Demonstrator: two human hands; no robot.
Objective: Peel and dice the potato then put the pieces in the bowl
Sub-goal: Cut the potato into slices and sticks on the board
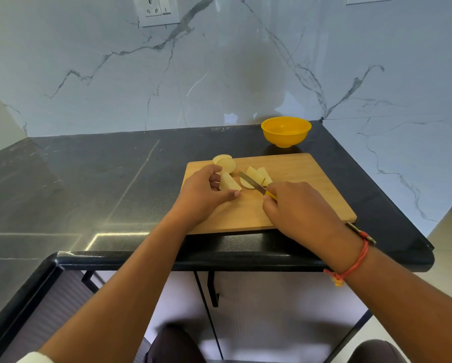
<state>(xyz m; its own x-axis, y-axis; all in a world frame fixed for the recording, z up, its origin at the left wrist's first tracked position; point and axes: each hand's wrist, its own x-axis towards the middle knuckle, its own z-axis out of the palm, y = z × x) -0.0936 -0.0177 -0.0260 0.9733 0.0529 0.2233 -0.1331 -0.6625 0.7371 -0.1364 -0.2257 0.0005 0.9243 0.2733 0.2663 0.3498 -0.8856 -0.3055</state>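
A wooden cutting board [298, 174] lies on the black counter. My left hand [201, 195] holds a pale peeled potato piece [227, 182] between thumb and fingers on the board. My right hand [298, 208] grips a small knife [252, 182] by its yellow handle, the blade pointing up-left between the pieces. Cut potato wedges [259, 175] lie just behind the blade. Two round slices [226, 162] sit at the board's far left corner. A yellow bowl [286, 131] stands behind the board, with no pieces visible inside.
The black counter [88, 184] stretches to the left, its front edge just below the board and its right edge close past the board. A marble wall with a socket [158, 10] rises behind. My knees show under the counter.
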